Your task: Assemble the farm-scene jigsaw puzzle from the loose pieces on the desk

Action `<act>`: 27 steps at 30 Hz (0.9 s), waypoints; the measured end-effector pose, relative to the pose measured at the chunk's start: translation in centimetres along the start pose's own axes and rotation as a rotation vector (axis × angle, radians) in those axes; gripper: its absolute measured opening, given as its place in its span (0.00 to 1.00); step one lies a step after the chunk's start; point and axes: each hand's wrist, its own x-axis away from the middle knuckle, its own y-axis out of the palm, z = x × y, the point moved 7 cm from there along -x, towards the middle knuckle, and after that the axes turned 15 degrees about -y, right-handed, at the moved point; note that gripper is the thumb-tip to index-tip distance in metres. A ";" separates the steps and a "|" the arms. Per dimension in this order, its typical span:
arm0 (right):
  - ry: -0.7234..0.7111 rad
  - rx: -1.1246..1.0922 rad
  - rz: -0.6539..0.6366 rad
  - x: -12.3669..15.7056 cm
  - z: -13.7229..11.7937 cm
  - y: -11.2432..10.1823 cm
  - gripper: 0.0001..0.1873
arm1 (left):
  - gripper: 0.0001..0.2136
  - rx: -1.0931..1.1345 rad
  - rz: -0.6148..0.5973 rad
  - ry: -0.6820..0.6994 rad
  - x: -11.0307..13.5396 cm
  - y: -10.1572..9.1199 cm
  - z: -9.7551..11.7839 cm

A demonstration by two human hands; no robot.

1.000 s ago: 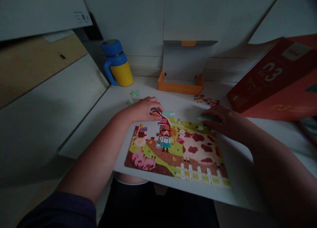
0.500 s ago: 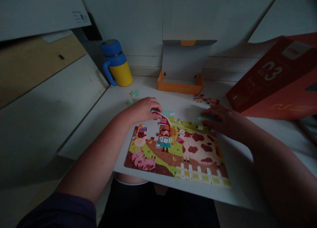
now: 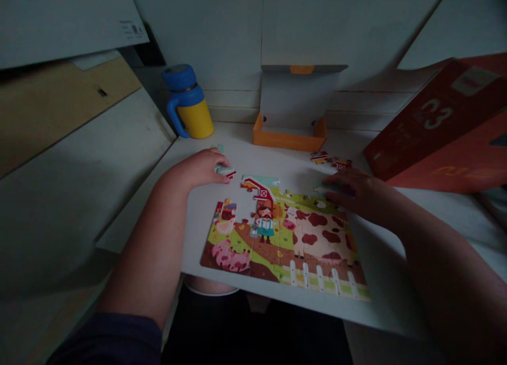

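Note:
A partly joined farm jigsaw puzzle [image 3: 277,238] lies on the white table, with a cow, a farmer, a pig and a red barn. My left hand [image 3: 202,167] is beyond its upper left corner, thumb and fingers closed on a puzzle piece [image 3: 225,171] in pale green and red. Just behind that hand, another pale green piece [image 3: 217,147] partly shows. At the puzzle's upper right edge, my right hand [image 3: 350,188] has its fingers closed around a pale green puzzle piece [image 3: 321,188], mostly covered by the fingers.
Several loose puzzle pieces [image 3: 332,160] lie beyond my right hand. An opened orange box [image 3: 291,139] stands at the back, near the wall. To its left is a blue and yellow mug [image 3: 196,114]. A large red box [image 3: 431,122] leans on the right.
My left hand has left the barn part of the puzzle, moved left and taken hold of a loose piece. A barn-roof piece now shows uncovered there. My right hand has hardly moved.

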 end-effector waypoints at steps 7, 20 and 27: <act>0.011 -0.004 0.008 0.0 0.2 0.1 0.21 | 0.22 0.023 -0.050 -0.046 -0.1 0.6 -0.1; 0.007 -0.005 0.013 0.1 0.3 0.1 0.24 | 0.22 0.085 -0.098 0.011 0.2 1.2 2.1; -0.004 0.002 0.013 0.1 0.6 0.3 0.24 | 0.20 0.119 -0.134 0.046 0.5 1.3 3.3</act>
